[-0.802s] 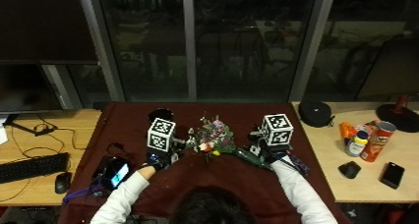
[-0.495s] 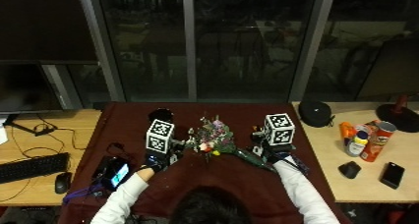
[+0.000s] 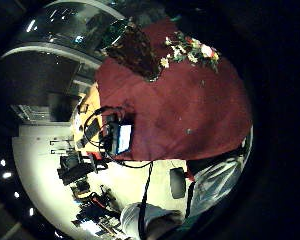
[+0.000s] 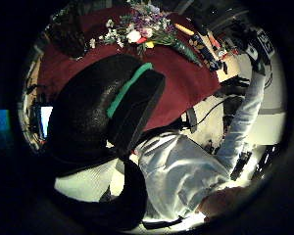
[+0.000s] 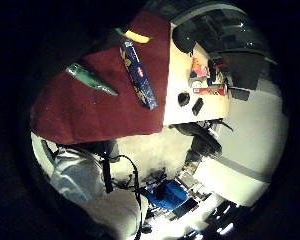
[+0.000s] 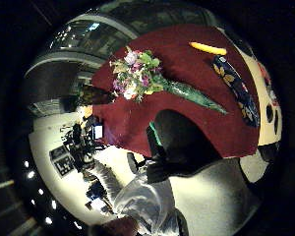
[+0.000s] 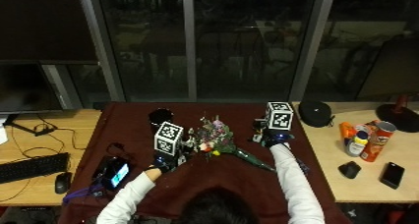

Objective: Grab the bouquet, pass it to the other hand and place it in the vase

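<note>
The bouquet (image 7: 216,139) of pink, white and purple flowers lies on the dark red tablecloth (image 7: 131,135), its green wrapped stem (image 7: 255,161) pointing toward the person. A dark vase (image 7: 159,117) stands upright behind my left hand. My left hand (image 7: 164,161) hovers beside the blooms without touching them. In its thumb side view the thumb (image 4: 103,112) holds nothing, and the bouquet (image 4: 137,32) lies beyond it. My right hand (image 7: 272,138) is raised to the right of the bouquet (image 6: 137,78), apart from it and empty.
A device with a lit screen (image 7: 114,172) and cables lies at the cloth's left edge. A blue patterned pack (image 6: 236,88) and a yellow object (image 6: 208,48) lie near my right hand. A can, a bottle (image 7: 357,143), a mouse (image 7: 350,169) and a phone (image 7: 391,175) are on the right table.
My right hand has lifted and moved a little farther from the person. The left hand has edged slightly toward the bouquet. The bouquet has not moved.
</note>
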`<action>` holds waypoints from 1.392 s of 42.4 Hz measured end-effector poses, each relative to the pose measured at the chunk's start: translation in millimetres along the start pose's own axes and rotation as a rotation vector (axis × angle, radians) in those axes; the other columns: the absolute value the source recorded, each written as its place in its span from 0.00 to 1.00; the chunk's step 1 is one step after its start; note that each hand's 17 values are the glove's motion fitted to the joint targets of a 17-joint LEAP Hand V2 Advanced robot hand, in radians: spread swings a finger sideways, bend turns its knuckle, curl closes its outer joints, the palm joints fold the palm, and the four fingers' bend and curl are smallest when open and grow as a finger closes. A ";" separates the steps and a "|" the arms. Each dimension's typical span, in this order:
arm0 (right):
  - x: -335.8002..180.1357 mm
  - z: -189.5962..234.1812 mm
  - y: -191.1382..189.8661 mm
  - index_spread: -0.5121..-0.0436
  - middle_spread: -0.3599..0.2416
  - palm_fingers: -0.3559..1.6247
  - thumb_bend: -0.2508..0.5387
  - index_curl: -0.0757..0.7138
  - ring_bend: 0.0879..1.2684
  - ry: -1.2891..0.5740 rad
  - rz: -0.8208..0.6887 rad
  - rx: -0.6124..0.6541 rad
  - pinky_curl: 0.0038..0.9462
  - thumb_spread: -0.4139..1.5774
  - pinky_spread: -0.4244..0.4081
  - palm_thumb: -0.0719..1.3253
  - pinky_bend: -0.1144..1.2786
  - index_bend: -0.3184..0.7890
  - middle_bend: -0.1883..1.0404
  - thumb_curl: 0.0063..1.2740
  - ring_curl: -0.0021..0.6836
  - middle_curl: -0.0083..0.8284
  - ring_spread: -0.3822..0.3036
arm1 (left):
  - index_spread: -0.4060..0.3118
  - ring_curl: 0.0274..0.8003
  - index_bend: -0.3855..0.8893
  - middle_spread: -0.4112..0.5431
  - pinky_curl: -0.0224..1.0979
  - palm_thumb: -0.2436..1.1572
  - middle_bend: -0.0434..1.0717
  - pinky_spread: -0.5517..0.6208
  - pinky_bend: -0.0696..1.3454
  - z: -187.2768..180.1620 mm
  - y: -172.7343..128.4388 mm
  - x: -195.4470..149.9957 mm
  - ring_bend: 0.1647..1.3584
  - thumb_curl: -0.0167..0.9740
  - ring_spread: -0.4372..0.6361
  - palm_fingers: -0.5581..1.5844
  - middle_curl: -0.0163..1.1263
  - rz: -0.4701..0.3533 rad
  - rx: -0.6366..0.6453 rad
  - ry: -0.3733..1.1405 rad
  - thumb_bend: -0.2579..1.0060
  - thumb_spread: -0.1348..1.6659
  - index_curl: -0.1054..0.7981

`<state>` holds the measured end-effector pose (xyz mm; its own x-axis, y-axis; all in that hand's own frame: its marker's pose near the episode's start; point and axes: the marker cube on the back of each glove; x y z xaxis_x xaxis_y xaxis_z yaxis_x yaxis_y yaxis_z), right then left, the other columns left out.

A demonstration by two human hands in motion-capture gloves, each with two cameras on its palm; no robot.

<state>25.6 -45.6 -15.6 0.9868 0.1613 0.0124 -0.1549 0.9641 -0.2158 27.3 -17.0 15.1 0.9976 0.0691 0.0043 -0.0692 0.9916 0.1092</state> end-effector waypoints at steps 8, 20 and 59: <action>16.0 42.3 -45.2 0.43 0.75 0.33 0.33 0.09 0.62 -0.044 0.058 -0.056 0.39 0.76 0.80 0.35 0.69 0.29 0.39 0.22 0.49 0.36 0.64 | 0.54 0.32 0.39 0.57 0.28 0.23 0.25 0.74 0.35 0.0 -10.0 -1.8 0.37 0.22 0.60 0.40 0.30 -0.013 0.027 0.002 0.19 0.70 0.32; 39.2 146.3 -89.8 0.51 0.71 0.34 0.31 0.10 0.65 -0.160 0.070 -0.121 0.41 0.74 0.72 0.41 0.74 0.33 0.38 0.26 0.54 0.40 0.53 | 0.54 0.33 0.39 0.57 0.29 0.23 0.24 0.74 0.35 0.7 -25.8 -7.9 0.38 0.24 0.60 0.40 0.32 -0.030 0.047 0.112 0.19 0.70 0.34; 9.4 190.3 -56.0 0.59 0.31 0.85 0.46 0.47 0.48 -0.025 0.105 0.047 0.34 0.74 0.23 0.78 0.49 0.53 0.59 0.36 0.56 0.59 0.26 | 0.53 0.35 0.39 0.57 0.32 0.21 0.22 0.73 0.35 23.5 -26.6 4.4 0.37 0.27 0.59 0.40 0.35 -0.009 -0.028 0.136 0.19 0.70 0.36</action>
<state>34.7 -58.0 182.4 0.9636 0.2670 0.0163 -0.2604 0.9502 -0.1713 33.7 -45.7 35.6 0.9886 0.0728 -0.1316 -0.0624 0.9948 0.0808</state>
